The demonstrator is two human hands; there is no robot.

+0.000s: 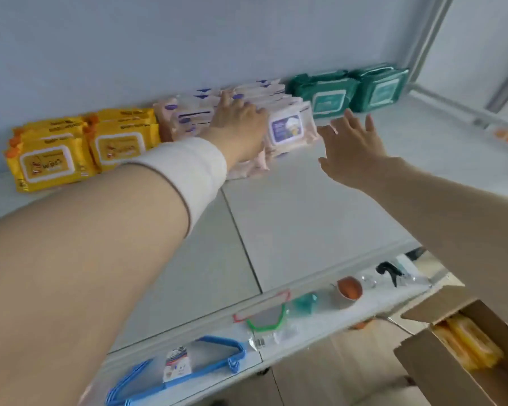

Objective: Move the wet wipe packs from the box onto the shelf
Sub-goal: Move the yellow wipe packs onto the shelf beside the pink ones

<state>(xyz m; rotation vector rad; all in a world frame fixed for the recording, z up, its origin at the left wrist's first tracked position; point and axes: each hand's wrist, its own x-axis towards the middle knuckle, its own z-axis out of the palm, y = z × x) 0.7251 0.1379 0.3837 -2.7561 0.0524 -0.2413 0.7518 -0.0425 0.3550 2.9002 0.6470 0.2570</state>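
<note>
**Both hands up at the shelf, left one resting on the pink packs**

The white shelf is filling most of your view and running back to a pale wall. Below its front edge, a lower shelf is showing as a narrow strip. At your lower right the cardboard box is standing open with its flaps out. The boxed packs, yellow ones, are lying inside it, so part of the load is sitting in the box and not on the shelf.

Three groups of wet wipe packs are lining the back of the shelf against the wall. The yellow packs are sitting at the left in two stacks. The pink packs are standing just beside them in the middle. The green packs are sitting at the right, near the pink ones.

You are stretching your left arm, with a white wristband on it, across the shelf. Your left hand is lying on top of the pink packs. Its fingers are straight and spread, pressing down and not curling round any pack. Your right hand is hovering over the bare shelf just beside the frontmost pink pack. Its fingers are fanned out and it is holding nothing.

On the lower shelf, blue hangers are lying at the left, an orange bowl is sitting further right, and a black spray trigger is lying beyond it
</note>
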